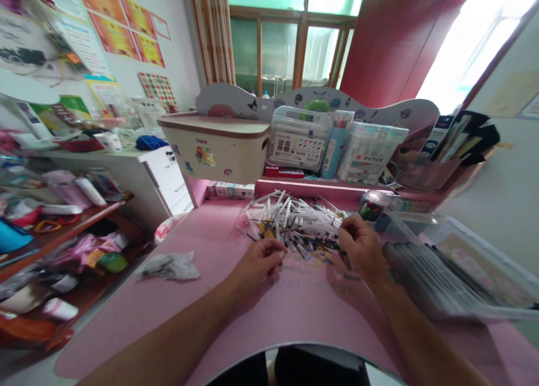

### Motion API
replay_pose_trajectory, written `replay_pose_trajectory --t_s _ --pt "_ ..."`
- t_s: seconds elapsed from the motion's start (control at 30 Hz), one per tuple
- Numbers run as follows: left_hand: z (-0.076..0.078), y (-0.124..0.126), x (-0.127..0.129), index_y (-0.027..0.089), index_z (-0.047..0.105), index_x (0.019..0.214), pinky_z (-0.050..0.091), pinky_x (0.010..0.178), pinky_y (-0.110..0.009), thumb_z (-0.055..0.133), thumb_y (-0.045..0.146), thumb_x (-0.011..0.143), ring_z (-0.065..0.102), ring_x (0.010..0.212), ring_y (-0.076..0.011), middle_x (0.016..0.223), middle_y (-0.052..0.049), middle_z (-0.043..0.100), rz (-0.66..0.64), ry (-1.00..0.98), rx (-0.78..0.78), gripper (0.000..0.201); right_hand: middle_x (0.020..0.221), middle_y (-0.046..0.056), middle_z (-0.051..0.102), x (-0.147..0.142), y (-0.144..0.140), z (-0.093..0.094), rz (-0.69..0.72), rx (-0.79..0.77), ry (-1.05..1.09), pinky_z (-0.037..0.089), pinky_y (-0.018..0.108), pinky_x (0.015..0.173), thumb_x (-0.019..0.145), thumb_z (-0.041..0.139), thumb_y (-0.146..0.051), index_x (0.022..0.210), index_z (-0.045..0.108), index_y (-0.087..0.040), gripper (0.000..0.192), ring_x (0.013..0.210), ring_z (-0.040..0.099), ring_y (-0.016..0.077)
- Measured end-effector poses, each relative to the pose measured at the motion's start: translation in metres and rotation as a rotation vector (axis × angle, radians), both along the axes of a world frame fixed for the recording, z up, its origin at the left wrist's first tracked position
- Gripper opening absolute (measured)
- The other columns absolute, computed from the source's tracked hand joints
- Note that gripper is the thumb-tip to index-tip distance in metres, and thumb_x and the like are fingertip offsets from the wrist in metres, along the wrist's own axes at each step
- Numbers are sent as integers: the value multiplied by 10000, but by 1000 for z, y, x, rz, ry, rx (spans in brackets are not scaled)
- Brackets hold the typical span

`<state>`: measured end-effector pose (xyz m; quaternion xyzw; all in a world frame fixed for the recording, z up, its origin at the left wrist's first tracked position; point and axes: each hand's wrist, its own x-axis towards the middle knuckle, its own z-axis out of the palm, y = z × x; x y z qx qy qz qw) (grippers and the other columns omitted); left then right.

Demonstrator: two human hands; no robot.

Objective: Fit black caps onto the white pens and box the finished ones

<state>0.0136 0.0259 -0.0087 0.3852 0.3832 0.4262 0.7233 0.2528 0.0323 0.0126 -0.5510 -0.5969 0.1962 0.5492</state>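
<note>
1. The heap of thin, straight white sticks [297, 213], plastic-looking and tangled in many directions, lies on the pink, smooth-topped desk [168, 324]; it is the landmark for everything below.
2. Short, slender black pieces [322, 243] lie along the near edge of the heap, among small yellowish scraps; their exact kind is too small to tell.
3. The bare left hand [264, 257] is just in front of the heap, toward its left part. Its fingers are curled in, with the thumb and fingertips close together; I cannot tell whether anything is between them.
4. The bare right hand [357, 243] is at the right end of the heap, thumb and forefinger drawn narrow beside the sticks. Whether they grip one, I cannot tell.
5. A crumpled whitish tissue [170, 266] lies left of the heap, well apart from it.
6. A clear plastic rectangular box [438, 290] with dark slender items inside stands right of the heap, beyond the right hand.
7. A small round jar with a silvery lid [374, 202] stands near the heap's right end.
8. Behind the heap, on a raised shelf, are a cream lidded storage bin with stickers [240, 156] and a clear plastic case with a handle [301, 142].
</note>
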Motion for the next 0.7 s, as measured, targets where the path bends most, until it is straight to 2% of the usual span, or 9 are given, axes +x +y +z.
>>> replay_pose_trajectory --t_s 0.07,0.13,0.23,0.3,0.43,0.5,0.6,0.7 --pt "0 0 0 157 650 883 301 402 -157 776 255 714 416 424 -25 651 54 539 -15 -2 12 233 586 -61 459 -8 -2 -2 68 -25 153 350 236 508 761 603 -327 739 494 -220 154 513 432 109" --pt "0 -1 0 177 655 992 323 397 -164 783 266 725 429 432 -30 719 47 559 -36 -17 26 309 594 -54 501 -19 -5 -7 174 -103 218 386 239 517 768 632 -347 758 507 -219 179 519 474 115" --pt "2 -2 -2 226 614 1156 352 369 -188 755 319 770 435 418 -55 751 41 572 -60 -59 42 422 663 -29 556 -37 -12 -16 302 -199 148 418 243 557 777 643 -322 768 543 -206 153 582 525 124" --pt "3 0 -4 221 617 1138 374 370 -194 725 351 800 463 434 -76 714 38 560 -58 -76 42 377 698 -18 577 -47 -18 -19 354 -229 14 413 241 581 788 623 -275 775 570 -198 95 626 534 127" --pt "3 5 -7 166 657 926 424 447 -170 703 389 824 512 501 -67 700 18 562 -12 -49 51 250 754 2 618 -52 -21 -17 423 -224 -198 412 252 614 837 565 -253 836 616 -188 82 678 551 143" --pt "3 6 -7 155 655 875 443 486 -159 722 380 810 522 526 -57 742 2 600 27 -41 72 243 786 20 636 -43 -16 -17 349 -175 -287 428 271 656 867 524 -251 855 635 -185 130 714 569 159" --pt "2 5 -5 155 637 840 442 487 -149 740 350 792 522 525 -45 803 -13 644 56 -40 70 226 878 60 657 -23 -3 -20 106 -126 -500 438 316 788 874 490 -200 869 663 -175 175 843 594 197" --pt "1 2 -3 167 618 822 400 405 -161 714 379 806 480 438 -53 686 19 604 35 -27 34 233 953 83 651 -6 5 -23 -2 -242 -742 415 326 857 879 517 -187 895 693 -171 177 940 594 217"
